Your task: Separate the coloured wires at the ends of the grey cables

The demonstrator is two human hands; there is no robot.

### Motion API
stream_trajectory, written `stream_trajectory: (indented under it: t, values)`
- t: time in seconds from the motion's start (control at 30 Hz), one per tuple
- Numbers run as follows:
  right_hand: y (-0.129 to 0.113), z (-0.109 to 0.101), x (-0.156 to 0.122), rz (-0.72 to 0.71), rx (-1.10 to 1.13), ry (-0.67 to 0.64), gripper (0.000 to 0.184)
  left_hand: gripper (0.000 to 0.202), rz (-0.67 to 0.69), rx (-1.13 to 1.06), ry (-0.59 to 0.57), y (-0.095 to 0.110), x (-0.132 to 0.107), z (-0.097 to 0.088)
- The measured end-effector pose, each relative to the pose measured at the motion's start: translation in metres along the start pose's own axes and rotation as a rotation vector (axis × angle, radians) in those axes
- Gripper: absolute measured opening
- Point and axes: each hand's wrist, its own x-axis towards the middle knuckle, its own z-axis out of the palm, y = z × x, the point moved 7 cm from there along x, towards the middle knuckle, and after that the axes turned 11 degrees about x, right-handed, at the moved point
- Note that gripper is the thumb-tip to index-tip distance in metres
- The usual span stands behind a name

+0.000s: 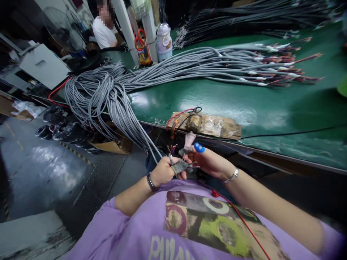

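Note:
Near my lap, my left hand (165, 170) is closed round the end of a grey cable (155, 143), its thumb in a grey finger cot. Thin coloured wires (171, 148) fan out of a cable end above that fist, and more wire tips (193, 165) stick out on its right. Close beside them is my right hand (208, 162), thumb and forefinger apart, with blue, pink and grey cots on its fingers. Whether its curled fingers touch a wire is too small to tell. Several grey cables run from my left hand up to the bundle.
A large bundle of grey cables (168, 72) lies along the green table (257, 104) and hangs over its left edge. At the front edge is a wooden board (214, 125) with wires fixed on it. Scissors (140, 39), a lilac bottle (164, 41), black cables (238, 21) and a person (104, 32) are behind.

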Motion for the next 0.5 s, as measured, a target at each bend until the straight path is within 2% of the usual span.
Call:
stream_trajectory:
  t: [0.13, 0.3, 0.5]
  values:
    - [-0.002, -0.002, -0.010, 0.010, -0.159, 0.059, 0.037, 0.053, 0.001, 0.068, 0.023, 0.000, -0.001, 0.001]
    - [-0.006, -0.002, -0.012, -0.041, -0.283, 0.145, 0.038, 0.053, 0.012, 0.108, 0.038, 0.002, -0.001, 0.003]
    - [-0.012, 0.005, -0.013, -0.124, -0.358, 0.186, 0.038, 0.053, 0.044, 0.077, 0.125, -0.006, -0.004, -0.002]
